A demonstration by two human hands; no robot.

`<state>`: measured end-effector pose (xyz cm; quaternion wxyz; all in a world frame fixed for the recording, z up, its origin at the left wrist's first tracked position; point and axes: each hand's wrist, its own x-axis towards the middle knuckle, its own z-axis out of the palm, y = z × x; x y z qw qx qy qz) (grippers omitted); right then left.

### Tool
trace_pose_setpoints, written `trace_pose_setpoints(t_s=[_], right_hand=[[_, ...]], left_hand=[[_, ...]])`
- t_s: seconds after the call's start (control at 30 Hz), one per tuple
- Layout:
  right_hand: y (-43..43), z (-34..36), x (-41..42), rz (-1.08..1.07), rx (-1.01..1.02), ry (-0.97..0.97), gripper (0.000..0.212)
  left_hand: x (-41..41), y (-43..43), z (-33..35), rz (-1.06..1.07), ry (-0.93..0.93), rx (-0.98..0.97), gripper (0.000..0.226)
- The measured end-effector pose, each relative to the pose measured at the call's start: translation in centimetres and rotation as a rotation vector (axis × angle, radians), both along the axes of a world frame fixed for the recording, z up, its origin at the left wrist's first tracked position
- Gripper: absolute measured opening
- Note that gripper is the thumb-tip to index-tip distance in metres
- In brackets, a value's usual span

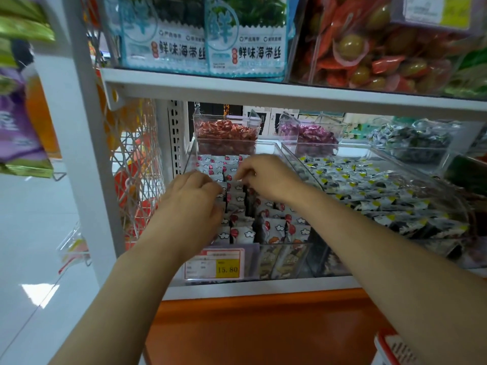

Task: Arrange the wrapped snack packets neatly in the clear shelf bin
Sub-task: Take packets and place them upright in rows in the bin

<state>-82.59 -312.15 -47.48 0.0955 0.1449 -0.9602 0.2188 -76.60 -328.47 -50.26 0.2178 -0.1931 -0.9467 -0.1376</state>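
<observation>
- The clear rectangular plastic shelf bin (284, 244) sits on the lower white shelf, dead centre of your view. The white-and-yellow price label (213, 264) is on its front wall at 6 o'clock.
- The white cloud-printed snack packets (274, 227) are inside that bin, standing on edge in rows that run from 6 to 12 o'clock. The left and back rows look tidy. The cluster toward 4 o'clock leans and overlaps.
- Your left hand (192, 198) is at the bin's 9 o'clock side, knuckles up and fingers bent down into the left row. The tips are hidden, so I cannot tell whether it grips a packet or only steadies the row. Judged: it serves as a backstop so the file does not topple.
- Your right hand (268, 177) is at about 1 o'clock in the bin. Its fingers (243, 171) are drawn together on the top edge of a packet, which looks like a pinch. Holding by the upper edge lets you stand it upright.
- At 3 o'clock are the neighbouring grey packets with yellow corners (369, 185), in a separate bin. At 12 o'clock is a clear tub of red sweets (210, 118).
- Judged: the work is mid-way, and the leaning right-hand cluster wants squaring next.
</observation>
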Motion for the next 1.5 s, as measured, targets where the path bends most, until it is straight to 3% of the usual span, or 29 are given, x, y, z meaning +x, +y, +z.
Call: trace_pose_setpoints(t_s=[0.1,0.27,0.33,0.5,0.8,0.97,1.03,1.17,1.37,1.5], right_hand=[[-0.1,0.4,-1.3,-0.038,-0.025,0.088,0.025],[-1.4,-0.3,-2.9,-0.016,0.293,0.087,0.014],[-1.6,-0.6,-3.1,-0.014,0.308,0.067,0.007],[-0.5,1.0,-2.0,0.018,-0.092,0.059,0.01],[2.9,0.8,5.9,-0.083,-0.702,0.409,0.02],[4.3,-0.9,8.8,-0.098,-1.182,0.109,0.009],[4.5,-1.2,9.3,-0.07,-1.328,0.008,0.012],[5.0,-1.0,9.7,-0.028,-1.435,-0.086,0.015],[5.4,-0.8,9.9,0.024,-1.441,-0.174,0.015],[5.6,-0.8,9.7,0.034,-1.489,-0.25,0.017]], left_hand=[[0.0,-0.1,-0.1,-0.012,0.002,0.024,0.038],[0.0,-0.2,-0.1,-0.033,0.012,0.083,0.037],[0.0,-0.3,-0.1,-0.041,0.016,0.096,0.036],[0.3,-0.2,0.3,-0.023,0.06,0.164,0.039],[1.4,1.6,1.1,-0.031,0.164,0.501,0.038],[2.1,3.1,0.4,-0.093,-0.078,0.605,0.041],[2.4,3.4,0.3,-0.132,-0.187,0.739,0.032],[2.6,3.6,0.4,-0.182,-0.384,1.084,0.016],[2.6,3.4,0.7,-0.312,-0.624,1.528,0.021],[2.5,3.3,0.9,-0.3,-0.604,1.606,0.033]])
